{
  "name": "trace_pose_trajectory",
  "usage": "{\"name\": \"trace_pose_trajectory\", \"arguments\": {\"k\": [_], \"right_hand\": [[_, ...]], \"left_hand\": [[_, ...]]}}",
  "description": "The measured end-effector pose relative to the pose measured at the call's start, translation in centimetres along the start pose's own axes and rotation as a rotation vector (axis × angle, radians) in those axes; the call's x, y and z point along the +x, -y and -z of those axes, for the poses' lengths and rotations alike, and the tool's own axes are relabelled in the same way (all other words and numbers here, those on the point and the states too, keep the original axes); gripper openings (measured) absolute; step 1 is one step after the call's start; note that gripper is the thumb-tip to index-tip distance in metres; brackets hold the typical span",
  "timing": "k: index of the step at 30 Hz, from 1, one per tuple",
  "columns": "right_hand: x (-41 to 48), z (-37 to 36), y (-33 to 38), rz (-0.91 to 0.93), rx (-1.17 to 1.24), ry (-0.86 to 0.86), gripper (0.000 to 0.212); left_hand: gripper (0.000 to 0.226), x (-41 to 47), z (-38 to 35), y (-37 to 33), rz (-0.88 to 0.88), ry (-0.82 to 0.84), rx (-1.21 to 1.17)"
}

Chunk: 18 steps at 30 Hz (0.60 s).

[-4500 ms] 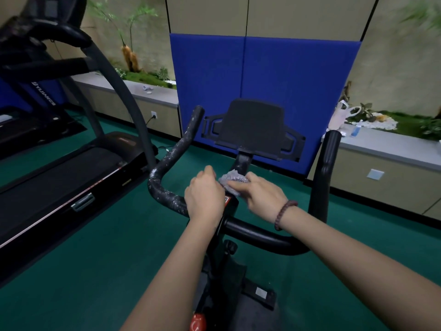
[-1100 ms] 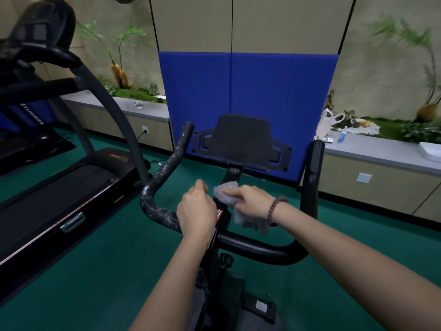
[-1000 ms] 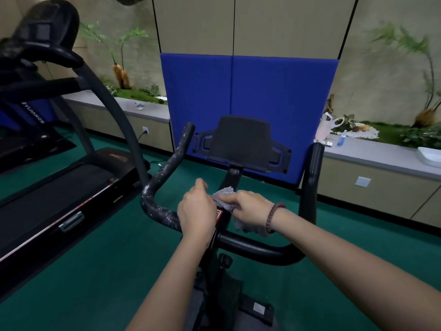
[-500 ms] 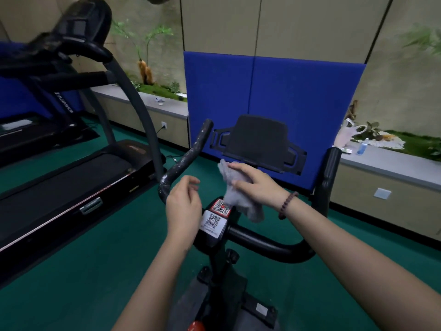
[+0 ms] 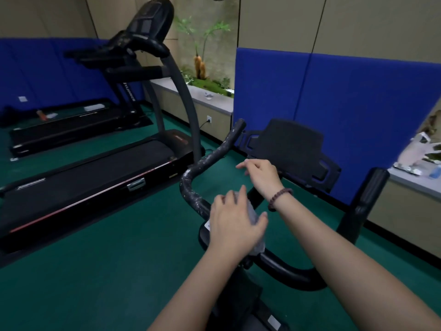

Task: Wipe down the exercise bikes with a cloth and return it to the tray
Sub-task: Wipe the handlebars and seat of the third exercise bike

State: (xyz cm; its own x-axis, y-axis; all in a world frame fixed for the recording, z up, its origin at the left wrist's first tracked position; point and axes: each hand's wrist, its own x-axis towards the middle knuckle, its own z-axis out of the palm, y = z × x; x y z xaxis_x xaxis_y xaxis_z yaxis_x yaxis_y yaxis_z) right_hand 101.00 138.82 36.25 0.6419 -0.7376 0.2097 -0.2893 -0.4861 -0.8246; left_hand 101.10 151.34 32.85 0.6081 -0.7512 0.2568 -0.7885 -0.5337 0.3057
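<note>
The black exercise bike's handlebar (image 5: pixel 210 161) curves in front of me, with its tablet holder (image 5: pixel 288 144) behind. My left hand (image 5: pixel 235 225) lies over the centre of the bar and holds the grey cloth (image 5: pixel 257 244), which bunches under the palm and hangs out below the thumb. My right hand (image 5: pixel 261 174), with a bead bracelet on the wrist, hovers just above and beyond it near the tablet holder, fingers loosely curled and holding nothing. No tray is in view.
Two black treadmills (image 5: pixel 95 177) (image 5: pixel 71 125) stand on the green floor to the left. A blue padded panel (image 5: pixel 334 103) stands behind the bike. A ledge (image 5: pixel 405 180) at the right carries a white bag and a small bottle. A planter ledge (image 5: pixel 210 99) is at the back.
The cloth has passed from my right hand to my left hand. The right hand has lifted off empty. My view has swung left, showing more of the treadmills.
</note>
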Motion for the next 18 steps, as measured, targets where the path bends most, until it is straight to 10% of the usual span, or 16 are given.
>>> {"name": "trace_pose_trajectory", "arguments": {"k": [6, 18], "right_hand": [[2.8, -2.8, 0.3, -0.113, 0.245, -0.067, 0.036], [2.6, -4.9, -1.1, -0.081, 0.372, -0.071, 0.038]], "left_hand": [[0.03, 0.7, -2.3, -0.8, -0.046, -0.091, 0.209], [0.046, -4.0, -2.3, 3.9, 0.03, -0.267, -0.212]]}}
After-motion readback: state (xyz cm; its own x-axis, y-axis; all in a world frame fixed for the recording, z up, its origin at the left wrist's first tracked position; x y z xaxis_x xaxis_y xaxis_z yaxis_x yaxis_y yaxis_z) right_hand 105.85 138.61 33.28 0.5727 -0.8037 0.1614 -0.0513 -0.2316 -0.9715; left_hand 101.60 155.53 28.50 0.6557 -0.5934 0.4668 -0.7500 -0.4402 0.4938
